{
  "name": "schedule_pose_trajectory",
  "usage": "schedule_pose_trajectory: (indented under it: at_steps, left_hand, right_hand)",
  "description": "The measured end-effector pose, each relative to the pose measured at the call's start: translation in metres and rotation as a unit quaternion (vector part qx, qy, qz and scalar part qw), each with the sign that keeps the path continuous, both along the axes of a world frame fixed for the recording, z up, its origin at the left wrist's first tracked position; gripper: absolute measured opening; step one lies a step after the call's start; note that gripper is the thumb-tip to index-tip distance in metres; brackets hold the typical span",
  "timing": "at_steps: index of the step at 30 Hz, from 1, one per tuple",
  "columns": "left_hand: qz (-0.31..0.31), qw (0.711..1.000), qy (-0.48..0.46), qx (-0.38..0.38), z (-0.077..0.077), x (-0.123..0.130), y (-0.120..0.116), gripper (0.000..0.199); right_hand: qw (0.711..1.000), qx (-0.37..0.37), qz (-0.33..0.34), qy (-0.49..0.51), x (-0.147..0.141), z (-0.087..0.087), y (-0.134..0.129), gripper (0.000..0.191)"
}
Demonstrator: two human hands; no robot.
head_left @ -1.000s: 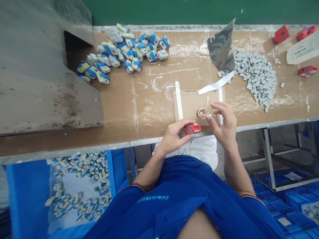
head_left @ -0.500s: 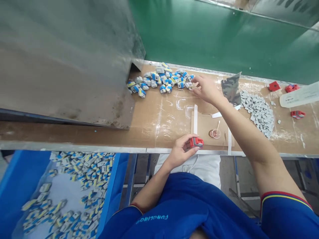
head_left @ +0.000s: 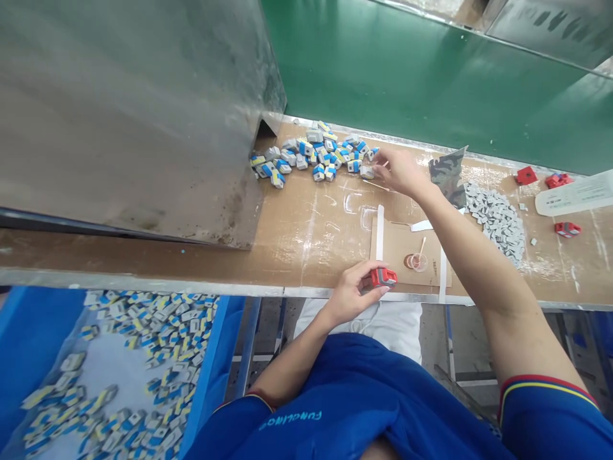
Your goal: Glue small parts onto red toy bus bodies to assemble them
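Note:
A red and grey toy piece [head_left: 384, 277] is held in my left hand [head_left: 353, 294], close to the table's front edge. My right hand [head_left: 396, 171] reaches to the right end of a pile of blue, yellow and grey pieces [head_left: 330, 151]. Its fingertips touch a grey-white piece [head_left: 366, 172] there, and the fingers are bent around its side. A cotton swab [head_left: 376, 185] lies just below that hand. Between my arms, a small clear cup [head_left: 416, 262] with another swab in it sits on a taped cardboard sheet [head_left: 402, 236].
Small grey chips [head_left: 498, 220] are heaped right of my right forearm, beside a camouflage sheet [head_left: 448, 176]. Further right are red pieces [head_left: 567, 229] and a clear bottle [head_left: 572, 195]. A metal box [head_left: 129, 128] stands left; a blue bin [head_left: 223, 345] of pieces is below.
The view has shifted slightly. My right hand's fingers have closed in on the piece at the pile's end, and the swab below shows more clearly. My left hand still holds the red piece.

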State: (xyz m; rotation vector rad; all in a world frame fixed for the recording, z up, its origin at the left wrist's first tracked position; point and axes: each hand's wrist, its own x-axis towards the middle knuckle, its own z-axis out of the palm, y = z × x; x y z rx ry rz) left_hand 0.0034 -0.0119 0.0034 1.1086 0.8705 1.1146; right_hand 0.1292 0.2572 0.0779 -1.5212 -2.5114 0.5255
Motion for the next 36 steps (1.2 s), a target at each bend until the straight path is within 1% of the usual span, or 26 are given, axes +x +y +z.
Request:
schedule_pose_trajectory:
  at_steps: [2, 6, 9, 12, 15, 20, 23, 26, 28, 30, 33, 36]
  left_hand:
    - [0.001, 1.0, 0.009, 0.006, 0.0, 0.0, 0.0, 0.044]
    - [0.003, 1.0, 0.016, 0.008, -0.001, 0.001, 0.001, 0.044]
    - [0.002, 1.0, 0.009, 0.002, -0.001, 0.001, 0.0, 0.045]
    - [0.003, 1.0, 0.019, 0.005, -0.001, 0.001, 0.0, 0.045]
    - [0.004, 1.0, 0.024, 0.012, 0.001, 0.001, 0.0, 0.044]
    - [0.003, 0.999, 0.033, 0.02, 0.002, 0.001, 0.001, 0.043]
    - [0.005, 0.999, 0.04, 0.022, 0.001, 0.001, 0.0, 0.043]
    - [0.003, 0.999, 0.046, 0.023, 0.0, 0.001, 0.0, 0.043]
    - [0.0, 0.999, 0.049, 0.022, 0.0, 0.001, 0.0, 0.043]
    - [-0.004, 0.999, 0.044, 0.017, 0.001, 0.0, 0.0, 0.043]
    - [-0.01, 1.0, 0.027, 0.01, 0.0, 0.0, 0.001, 0.043]
    - [-0.014, 0.999, 0.028, 0.015, -0.002, -0.001, 0.001, 0.042]
  right_hand:
    - [1.0, 0.014, -0.006, -0.025, 0.002, 0.002, -0.001, 0.021]
    - [0.996, -0.004, 0.056, -0.067, -0.004, 0.004, -0.001, 0.014]
    - [0.992, -0.004, 0.077, -0.095, -0.013, 0.005, 0.004, 0.014]
    - [0.991, -0.013, 0.082, -0.109, -0.021, 0.005, 0.008, 0.011]
    - [0.991, -0.015, 0.075, -0.113, -0.027, 0.0, 0.008, 0.008]
    - [0.989, 0.036, 0.073, -0.121, -0.035, -0.01, 0.005, 0.008]
    - [0.992, 0.022, 0.065, -0.108, -0.033, -0.004, 0.004, 0.006]
    - [0.997, -0.011, 0.042, -0.071, -0.018, 0.015, 0.003, 0.004]
    - [0.999, -0.011, 0.028, -0.016, 0.0, 0.032, -0.002, 0.007]
    - [0.998, -0.003, 0.017, 0.054, 0.023, 0.048, -0.016, 0.007]
    - [0.988, 0.006, -0.01, 0.153, 0.064, 0.066, -0.052, 0.006]
    - [0.97, 0.039, -0.061, 0.232, 0.101, 0.069, -0.105, 0.007]
